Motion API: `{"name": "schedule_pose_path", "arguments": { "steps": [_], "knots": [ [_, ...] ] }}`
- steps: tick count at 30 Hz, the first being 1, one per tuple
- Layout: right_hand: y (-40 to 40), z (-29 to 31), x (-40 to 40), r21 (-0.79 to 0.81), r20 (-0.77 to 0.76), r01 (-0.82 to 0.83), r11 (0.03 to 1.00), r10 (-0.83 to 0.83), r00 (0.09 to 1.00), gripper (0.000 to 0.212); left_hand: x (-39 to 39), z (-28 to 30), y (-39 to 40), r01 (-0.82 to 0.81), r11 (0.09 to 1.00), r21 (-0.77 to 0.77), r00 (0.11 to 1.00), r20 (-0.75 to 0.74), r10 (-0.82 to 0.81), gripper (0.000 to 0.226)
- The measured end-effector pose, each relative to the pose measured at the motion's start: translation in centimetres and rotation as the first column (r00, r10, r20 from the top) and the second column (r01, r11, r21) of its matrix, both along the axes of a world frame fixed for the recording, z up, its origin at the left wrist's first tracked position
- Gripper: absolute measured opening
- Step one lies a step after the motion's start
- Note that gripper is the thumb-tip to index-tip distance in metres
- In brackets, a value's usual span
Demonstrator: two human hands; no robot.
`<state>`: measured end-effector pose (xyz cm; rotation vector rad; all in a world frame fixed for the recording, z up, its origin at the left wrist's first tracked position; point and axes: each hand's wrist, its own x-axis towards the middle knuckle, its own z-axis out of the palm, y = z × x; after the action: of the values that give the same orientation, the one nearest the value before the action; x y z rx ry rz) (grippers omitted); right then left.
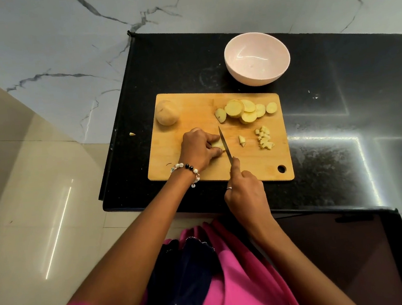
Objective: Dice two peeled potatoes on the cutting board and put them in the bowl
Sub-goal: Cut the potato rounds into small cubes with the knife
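Note:
A wooden cutting board (253, 161) lies on the black counter. My left hand (198, 147) holds down a potato piece (217, 145) at the board's middle. My right hand (245, 192) grips a knife (225, 144), its blade standing right against that piece. A whole peeled potato (166, 112) sits at the board's far left corner. Several round potato slices (246, 110) are heaped at the far right. A small pile of diced cubes (264, 137) and one loose wedge (242, 140) lie to the right of the blade. The pale pink bowl (257, 58) stands behind the board, nothing inside.
A stray potato scrap (132, 134) lies at the black counter's (328, 119) left edge. The counter drops off to a tiled floor (40, 219) on the left. A marble wall (60, 55) rises behind. Pink clothing (232, 273) fills the bottom of view.

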<state>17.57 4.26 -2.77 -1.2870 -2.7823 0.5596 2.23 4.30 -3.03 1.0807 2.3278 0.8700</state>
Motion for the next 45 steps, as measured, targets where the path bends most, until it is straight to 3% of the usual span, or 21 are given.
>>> {"name": "schedule_pose_path", "arguments": {
  "steps": [7,11,17,22,28,34,40,45],
  "knots": [
    [-1.5,-0.1,0.2,0.071,0.068,-0.038,0.997,0.034,0.997,0.068,0.5,-0.2,-0.1,-0.034,0.999,0.039,0.999,-0.016,0.035,0.044],
    [-2.5,-1.0,1.9,0.144,-0.006,-0.045,0.989,0.047,0.999,0.064,0.5,-0.2,-0.2,-0.035,0.998,0.045,0.999,-0.030,0.036,0.043],
    [-0.6,-0.2,1.9,0.108,0.003,0.043,0.993,-0.043,0.999,0.070,0.6,-0.3,-0.3,-0.052,0.996,0.069,0.999,-0.005,0.052,0.043],
    [1.5,-1.0,3.2,0.088,-0.104,0.102,0.991,-0.092,0.990,0.054,0.5,-0.2,-0.4,-0.051,0.995,0.088,0.999,0.015,0.050,0.043],
    [2.4,-0.7,4.6,-0.100,-0.304,0.271,0.957,-0.289,0.908,0.042,0.5,-0.2,-0.5,-0.033,0.995,0.098,0.999,0.025,0.030,0.045],
    [2.2,-0.2,4.7,-0.158,-0.360,0.298,0.941,-0.336,0.870,0.042,0.6,-0.3,-0.6,-0.028,0.995,0.100,0.999,0.041,0.024,0.045],
    [1.6,-0.1,4.2,-0.004,-0.337,0.209,0.978,-0.198,0.920,0.046,0.5,-0.3,-0.7,-0.039,0.994,0.099,0.997,0.068,0.032,0.046],
    [0.5,-0.6,3.0,0.016,-0.276,0.078,0.997,-0.070,0.958,0.049,0.2,0.0,-0.5,-0.010,0.999,0.034,0.999,0.048,0.008,0.050]
  ]
}}
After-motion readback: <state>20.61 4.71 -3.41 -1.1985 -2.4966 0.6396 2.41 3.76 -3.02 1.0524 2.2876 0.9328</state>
